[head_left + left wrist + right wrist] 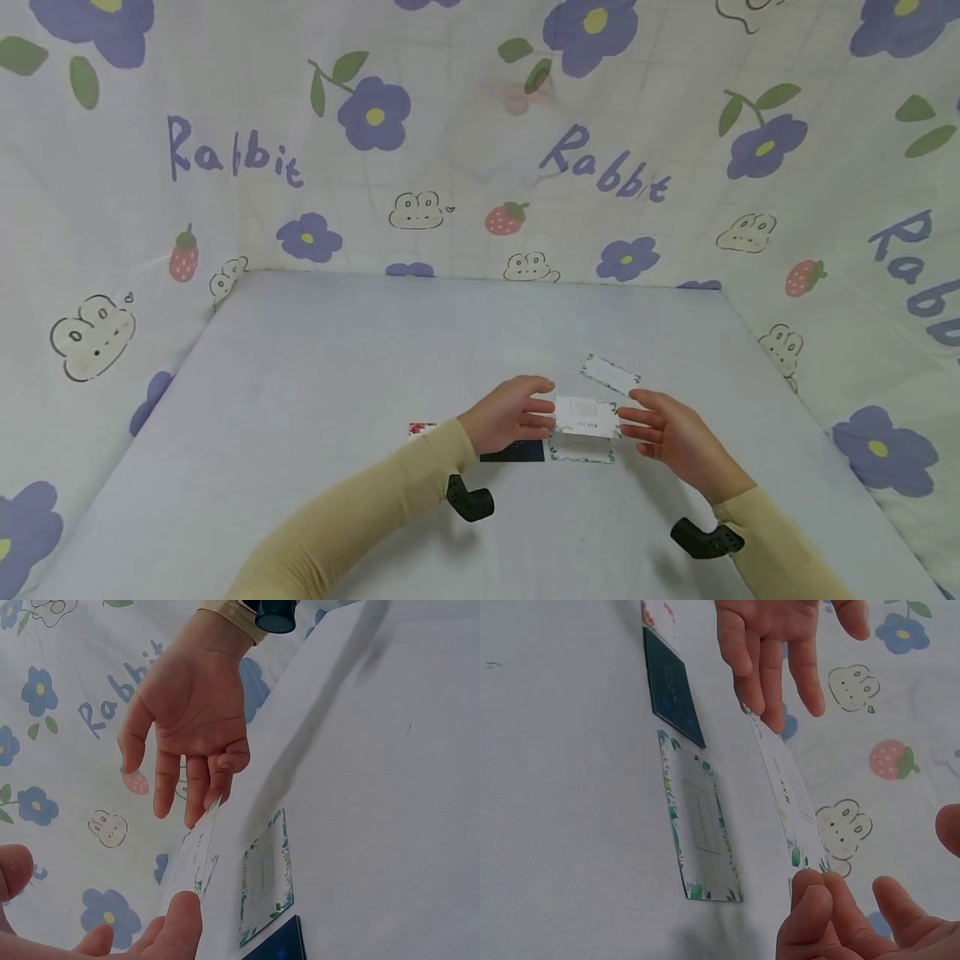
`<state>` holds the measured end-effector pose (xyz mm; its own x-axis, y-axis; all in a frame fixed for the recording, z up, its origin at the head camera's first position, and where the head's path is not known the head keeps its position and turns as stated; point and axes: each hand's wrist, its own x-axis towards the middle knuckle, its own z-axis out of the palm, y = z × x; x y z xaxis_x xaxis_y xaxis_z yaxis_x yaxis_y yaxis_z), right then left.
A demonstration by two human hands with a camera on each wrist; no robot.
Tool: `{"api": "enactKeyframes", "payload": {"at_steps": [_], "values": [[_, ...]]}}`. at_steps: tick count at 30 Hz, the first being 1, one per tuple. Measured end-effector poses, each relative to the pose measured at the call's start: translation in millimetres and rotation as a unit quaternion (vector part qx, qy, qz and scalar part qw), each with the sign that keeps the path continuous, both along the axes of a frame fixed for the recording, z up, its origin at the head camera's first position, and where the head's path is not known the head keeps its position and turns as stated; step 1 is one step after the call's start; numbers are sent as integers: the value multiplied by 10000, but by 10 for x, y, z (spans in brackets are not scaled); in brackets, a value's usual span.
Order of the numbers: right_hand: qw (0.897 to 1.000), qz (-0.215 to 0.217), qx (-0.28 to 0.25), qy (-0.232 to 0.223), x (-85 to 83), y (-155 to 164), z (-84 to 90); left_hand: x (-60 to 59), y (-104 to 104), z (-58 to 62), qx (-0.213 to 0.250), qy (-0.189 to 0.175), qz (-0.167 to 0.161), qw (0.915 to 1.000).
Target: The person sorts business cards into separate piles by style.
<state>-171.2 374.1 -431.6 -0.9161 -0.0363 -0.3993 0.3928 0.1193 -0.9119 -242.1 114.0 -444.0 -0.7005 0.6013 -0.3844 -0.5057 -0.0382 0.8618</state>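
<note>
Fingertips of my left hand (510, 412) and right hand (678, 435) touch opposite ends of a white card (587, 417) with green leafy corners and small print. It is raised above the table between them. Both thumbs stand apart from the card in the wrist views, and the fingers are mostly extended. Beneath it lies a leaf-bordered card (701, 825) with a framed centre. Beside that, under my left hand, is a dark blue card (673, 686). A red-patterned white card (422, 428) is partly hidden by my left hand and sleeve.
Another leaf-edged white card (610, 373) lies askew beyond the raised one, near my right fingertips. A white cloth covers the table (337, 350). Printed curtains with flowers and rabbits (465, 150) rise at the back and both sides. Each wrist wears a black device (471, 498).
</note>
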Motion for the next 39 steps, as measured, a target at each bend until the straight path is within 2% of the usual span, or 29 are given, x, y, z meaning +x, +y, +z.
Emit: {"api": "enactKeyframes", "payload": {"at_steps": [12,19,28,39], "values": [[9998,-69,89,-139,45,1,-175,97,9,-151,-146,-218,139,9996],[9995,-101,115,-263,61,0,-256,118,5,-232,-252,-227,46,9994],[9988,-27,378,-303,76,-35,-292,124,8,-282,-336,-253,93,9991],[9989,-89,342,-293,77,-32,-277,127,18,-308,-342,-234,95,9991]]}}
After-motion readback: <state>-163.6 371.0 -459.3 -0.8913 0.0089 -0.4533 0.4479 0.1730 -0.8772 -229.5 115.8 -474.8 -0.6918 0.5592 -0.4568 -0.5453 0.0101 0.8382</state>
